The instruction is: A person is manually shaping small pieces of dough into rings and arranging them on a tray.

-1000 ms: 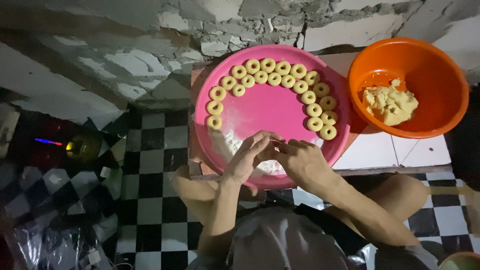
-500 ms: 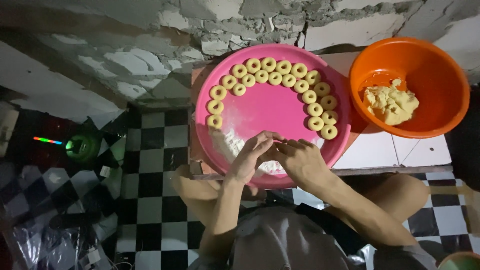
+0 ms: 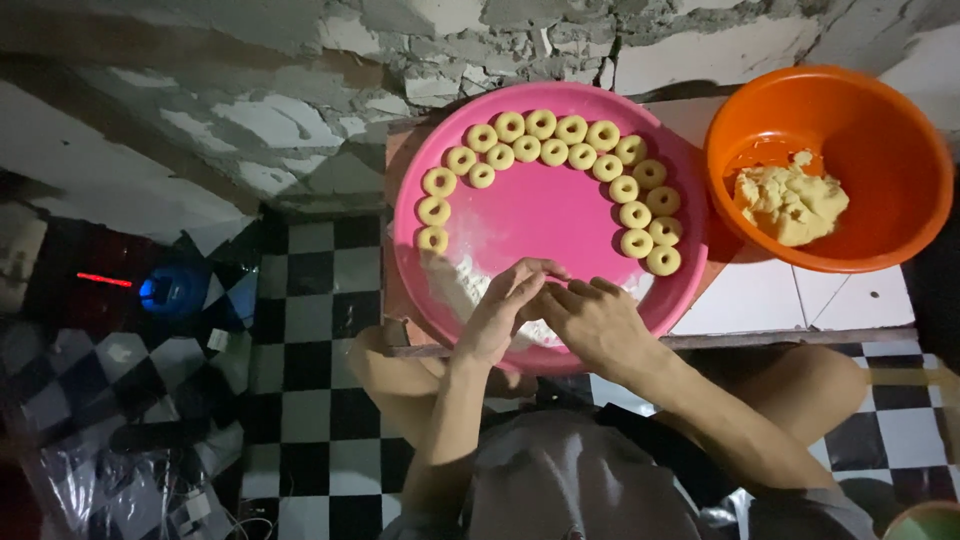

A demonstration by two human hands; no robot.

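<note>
My left hand (image 3: 500, 315) and my right hand (image 3: 597, 320) meet fingertip to fingertip over the near edge of a round pink tray (image 3: 540, 215). Their fingers are curled in around a small pale piece of dough that is mostly hidden between them. Under the hands lies a patch of white flour (image 3: 462, 285). Several ring-shaped dough pieces (image 3: 572, 128) lie in a double arc along the tray's far and right rim.
An orange bowl (image 3: 880, 110) holding a lump of yellow dough (image 3: 792, 203) stands right of the tray on a low white-tiled surface (image 3: 780, 300). A rough cracked wall (image 3: 300, 100) lies beyond. Black-and-white checkered floor (image 3: 300, 330) and a glowing blue object (image 3: 172, 288) lie left.
The hands stay pinched together in the same spot, the fingers shifting slightly. The view has tilted a little. The glowing object at left has gone from yellow through green to blue.
</note>
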